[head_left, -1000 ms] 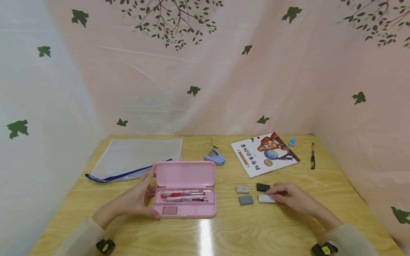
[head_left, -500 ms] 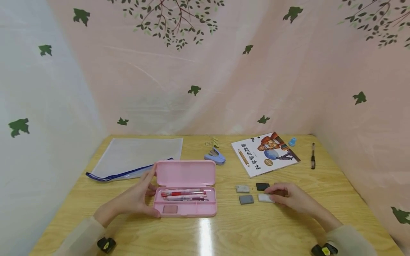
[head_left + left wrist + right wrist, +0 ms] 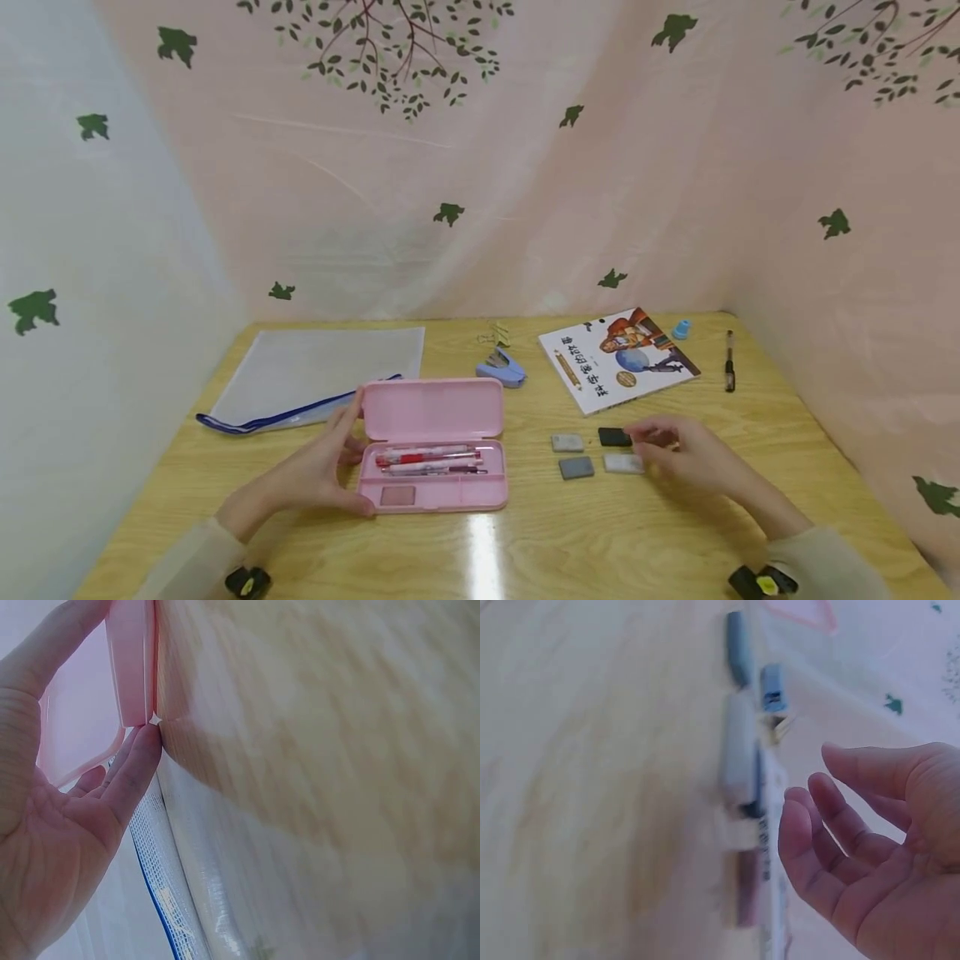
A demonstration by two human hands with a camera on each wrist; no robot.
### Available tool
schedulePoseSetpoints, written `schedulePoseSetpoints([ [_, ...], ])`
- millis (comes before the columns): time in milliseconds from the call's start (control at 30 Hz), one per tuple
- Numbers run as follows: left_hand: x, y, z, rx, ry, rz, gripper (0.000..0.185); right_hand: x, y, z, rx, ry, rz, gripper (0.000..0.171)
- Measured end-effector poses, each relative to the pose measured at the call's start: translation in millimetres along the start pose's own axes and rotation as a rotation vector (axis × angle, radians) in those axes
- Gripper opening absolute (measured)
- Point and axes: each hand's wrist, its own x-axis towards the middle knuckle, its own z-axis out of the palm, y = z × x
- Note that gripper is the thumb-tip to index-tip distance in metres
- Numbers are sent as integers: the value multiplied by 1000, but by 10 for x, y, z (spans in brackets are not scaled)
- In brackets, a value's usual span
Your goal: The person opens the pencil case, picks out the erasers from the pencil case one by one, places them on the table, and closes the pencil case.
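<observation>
An open pink pencil case holds several pens and a pinkish eraser. My left hand holds its left side, thumb at the front corner and fingertips by the lid. My right hand, with loosely bent fingers and nothing between them, hovers just right of a white eraser and a black eraser. Left of these lie a light grey eraser and a dark grey eraser. A brownish block shows in the right wrist view; the hand hides it in the head view.
Behind the case lie a blue-zipped clear pouch, a blue stapler and a binder clip. A book, a small blue object and a black pen lie back right. Cloth walls border the table.
My right hand has come off the white eraser and shifted slightly right and back, fingers now apart from it. The erasers look unmoved, and my left hand stays on the pencil case.
</observation>
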Motion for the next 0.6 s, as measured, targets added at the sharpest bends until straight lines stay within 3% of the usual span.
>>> schedulePoseSetpoints([
  [300, 1, 26, -34, -1, 8, 35, 148, 51, -399, 65, 40, 28, -160, 32],
  [600, -22, 24, -20, -31, -7, 19, 148, 263, -738, 411, 93, -70, -298, 29],
])
